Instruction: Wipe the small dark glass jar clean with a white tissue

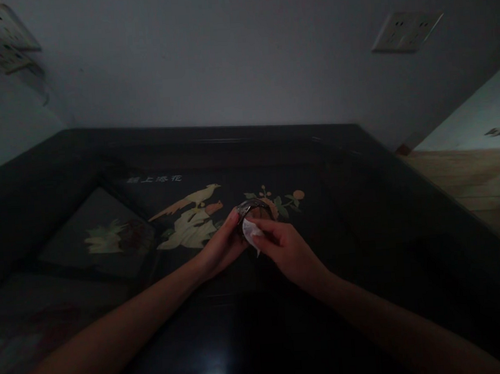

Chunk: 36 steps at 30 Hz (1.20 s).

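A small round vessel [256, 201], clear and shiny like glass with a dark rim, is tilted with its opening toward me. My left hand [222, 246] is closed around its left side, the thumb up by the rim. In my right hand [291, 253] a crumpled white tissue [250, 231] is pinched between thumb and fingers. That tissue lies against the near side of the vessel's opening, and part of the inside is hidden behind my fingers. Both hands are above the dark glossy table [309, 319].
Inlaid in the tabletop are a pale bird [197, 196], flowers [293, 198] and white characters [154, 180]. A wall with a socket plate [407, 30] rises behind, with more sockets [5, 32] at upper left. Wooden floor [469, 173] shows at right. The light is dim.
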{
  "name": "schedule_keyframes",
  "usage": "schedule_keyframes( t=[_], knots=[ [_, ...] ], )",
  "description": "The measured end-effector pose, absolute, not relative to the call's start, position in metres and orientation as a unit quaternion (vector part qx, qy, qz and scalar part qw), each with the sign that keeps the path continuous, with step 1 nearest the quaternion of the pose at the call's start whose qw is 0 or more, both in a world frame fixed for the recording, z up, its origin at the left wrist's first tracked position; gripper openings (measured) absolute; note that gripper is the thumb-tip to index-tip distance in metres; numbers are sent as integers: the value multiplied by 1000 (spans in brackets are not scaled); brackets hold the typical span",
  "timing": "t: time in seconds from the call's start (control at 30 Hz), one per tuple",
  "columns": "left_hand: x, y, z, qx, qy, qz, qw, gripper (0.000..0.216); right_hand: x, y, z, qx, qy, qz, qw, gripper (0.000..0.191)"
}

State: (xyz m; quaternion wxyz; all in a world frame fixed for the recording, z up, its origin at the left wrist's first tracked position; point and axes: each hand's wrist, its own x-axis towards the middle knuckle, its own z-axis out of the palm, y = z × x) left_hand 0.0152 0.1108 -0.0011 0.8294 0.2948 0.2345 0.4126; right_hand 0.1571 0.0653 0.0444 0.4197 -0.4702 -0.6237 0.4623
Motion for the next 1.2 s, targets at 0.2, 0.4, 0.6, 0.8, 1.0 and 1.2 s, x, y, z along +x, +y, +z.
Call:
schedule_keyframes(
  t=[0.2,0.4,0.6,0.8,1.0,1.2],
  knots=[
    [16,109,4,301,235,392,837,36,165,66,53,-476,-779,296,280,42],
    [17,108,5,314,231,385,836,38,169,64,66,-451,-876,150,87,34],
    [18,109,5,315,220,394,835,42,164,60,68,-477,-871,105,47,31],
    [15,109,3,316,222,396,833,40,164,65,59,-485,-760,331,279,41],
    [14,111,-2,295,239,396,836,38,154,65,42,-462,-519,557,454,38],
    [15,111,0,292,230,397,839,38,158,67,41,-467,-656,426,412,33]
  ],
)
